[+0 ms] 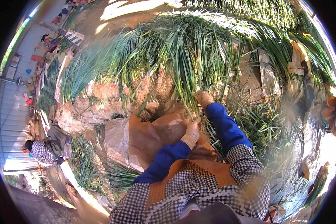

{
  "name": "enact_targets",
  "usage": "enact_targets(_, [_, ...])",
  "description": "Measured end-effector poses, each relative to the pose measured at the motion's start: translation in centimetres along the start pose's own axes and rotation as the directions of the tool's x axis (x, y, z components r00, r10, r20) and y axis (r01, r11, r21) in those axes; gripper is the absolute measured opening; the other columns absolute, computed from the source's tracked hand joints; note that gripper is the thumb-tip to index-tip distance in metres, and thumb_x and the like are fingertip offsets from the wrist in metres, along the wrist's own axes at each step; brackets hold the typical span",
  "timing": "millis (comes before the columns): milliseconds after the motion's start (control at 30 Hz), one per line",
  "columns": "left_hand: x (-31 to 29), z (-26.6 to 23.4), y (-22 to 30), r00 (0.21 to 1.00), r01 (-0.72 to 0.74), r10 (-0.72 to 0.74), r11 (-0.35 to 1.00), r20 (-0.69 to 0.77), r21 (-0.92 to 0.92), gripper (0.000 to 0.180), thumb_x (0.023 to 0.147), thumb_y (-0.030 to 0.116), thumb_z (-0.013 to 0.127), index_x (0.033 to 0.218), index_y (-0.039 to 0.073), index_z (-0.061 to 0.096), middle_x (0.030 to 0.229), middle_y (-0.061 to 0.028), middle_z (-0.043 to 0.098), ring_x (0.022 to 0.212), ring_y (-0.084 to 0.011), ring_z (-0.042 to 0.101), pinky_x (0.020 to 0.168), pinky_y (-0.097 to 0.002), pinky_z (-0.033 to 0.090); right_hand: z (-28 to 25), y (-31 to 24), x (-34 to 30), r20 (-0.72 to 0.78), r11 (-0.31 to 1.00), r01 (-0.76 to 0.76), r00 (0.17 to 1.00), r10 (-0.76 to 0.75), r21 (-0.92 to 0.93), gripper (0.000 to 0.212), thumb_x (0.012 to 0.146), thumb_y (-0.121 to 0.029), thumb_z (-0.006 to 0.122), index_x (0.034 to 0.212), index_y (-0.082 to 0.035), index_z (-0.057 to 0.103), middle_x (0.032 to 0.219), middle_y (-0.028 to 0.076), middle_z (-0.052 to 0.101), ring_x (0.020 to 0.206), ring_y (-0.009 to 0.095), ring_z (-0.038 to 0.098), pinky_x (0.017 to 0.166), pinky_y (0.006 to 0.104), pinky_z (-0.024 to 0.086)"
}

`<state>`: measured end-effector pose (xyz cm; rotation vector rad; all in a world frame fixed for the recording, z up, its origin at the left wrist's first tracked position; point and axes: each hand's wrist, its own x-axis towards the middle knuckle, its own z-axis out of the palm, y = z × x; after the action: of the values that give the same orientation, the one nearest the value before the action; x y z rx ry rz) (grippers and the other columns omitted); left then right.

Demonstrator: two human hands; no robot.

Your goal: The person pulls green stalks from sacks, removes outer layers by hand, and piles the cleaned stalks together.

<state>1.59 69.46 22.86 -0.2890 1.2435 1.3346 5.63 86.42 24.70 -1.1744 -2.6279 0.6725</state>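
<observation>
A large heap of green onions (145,48) lies before me, long green leaves pointing away and tangled pale-brown roots (164,84) toward me. My left hand (191,133), in a pale glove, is closed at the root end of a few stalks. Just above and to its right, my gloved right hand (204,99) is closed around the lower part of the same green onions (188,80), whose leaves reach back over the heap. Both hands are over a brown sheet (156,134) spread at my lap. The exact finger grip is partly hidden.
Cut leaf scraps (255,127) are piled to my right, with more loose greens (84,160) at left. A pale sack (117,140) lies beside the brown sheet. Another person (43,151) sits at far left, and wet plastic sheeting (287,179) covers the right side.
</observation>
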Motion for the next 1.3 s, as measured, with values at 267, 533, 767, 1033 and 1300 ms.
enact_targets(267, [-2.1, 1.6, 1.0, 0.99, -0.041, 0.058, 0.99, 0.127, -0.134, 0.014, 0.083, 0.012, 0.057, 0.095, 0.006, 0.057, 0.086, -0.0036, 0.057, 0.081, -0.0156, 0.052, 0.074, -0.0294, 0.043, -4.1, -2.2, -10.8, 0.068, 0.766, -0.208, 0.975, 0.21, 0.608, 0.031, 0.09, -0.029, 0.048, 0.073, -0.005, 0.059, 0.06, 0.004, 0.057, 0.053, 0.015, 0.053, 0.05, 0.0289, 0.044])
enact_targets(533, [-5.3, 4.8, 0.9, 0.937, -0.324, 0.287, 0.928, 0.198, 0.186, 0.014, 0.081, 0.009, 0.059, 0.094, 0.003, 0.057, 0.085, -0.003, 0.058, 0.079, -0.0129, 0.053, 0.074, -0.0259, 0.044, 0.0, 5.1, -3.1, -0.05, 0.988, -0.138, 0.989, 0.142, 0.075, 0.038, 0.085, -0.042, 0.049, 0.092, -0.007, 0.061, 0.079, 0.016, 0.061, 0.076, 0.029, 0.059, 0.069, 0.036, 0.046])
enact_targets(767, [-1.5, 1.8, 0.0, 0.984, -0.152, 0.166, 0.974, 0.068, -0.17, 0.015, 0.082, 0.014, 0.059, 0.092, 0.004, 0.055, 0.076, -0.0007, 0.053, 0.064, -0.0111, 0.047, 0.057, -0.0259, 0.041, -3.5, -3.4, -6.5, -0.08, 0.969, -0.134, 0.985, 0.153, 0.207, 0.028, 0.087, -0.032, 0.047, 0.083, -0.008, 0.059, 0.067, 0.012, 0.06, 0.061, 0.028, 0.059, 0.056, 0.037, 0.047])
enact_targets(1033, [-3.3, 4.0, 0.5, 0.947, -0.257, 0.28, 0.954, 0.157, -0.152, 0.013, 0.087, 0.012, 0.05, 0.096, 0.004, 0.055, 0.08, -0.0083, 0.062, 0.059, -0.0135, 0.055, 0.048, -0.0225, 0.044, -8.3, 13.2, -23.6, -0.169, 0.927, -0.225, 0.969, 0.181, -0.299, 0.026, 0.08, -0.032, 0.058, 0.076, -0.006, 0.056, 0.069, 0.006, 0.059, 0.061, 0.02, 0.059, 0.055, 0.0318, 0.047])
enact_targets(1300, [-2.9, 2.8, 1.3, 0.95, -0.177, 0.202, 0.977, 0.237, -0.122, 0.02, 0.089, 0.022, 0.045, 0.094, 0.005, 0.055, 0.078, -0.01, 0.061, 0.057, -0.0142, 0.052, 0.048, -0.0242, 0.041, -3.2, 0.3, -4.0, 0.391, 0.568, -0.373, 0.916, 0.096, 0.734, 0.035, 0.093, -0.031, 0.042, 0.097, -0.001, 0.058, 0.072, 0.004, 0.06, 0.06, 0.011, 0.054, 0.053, 0.0257, 0.044])
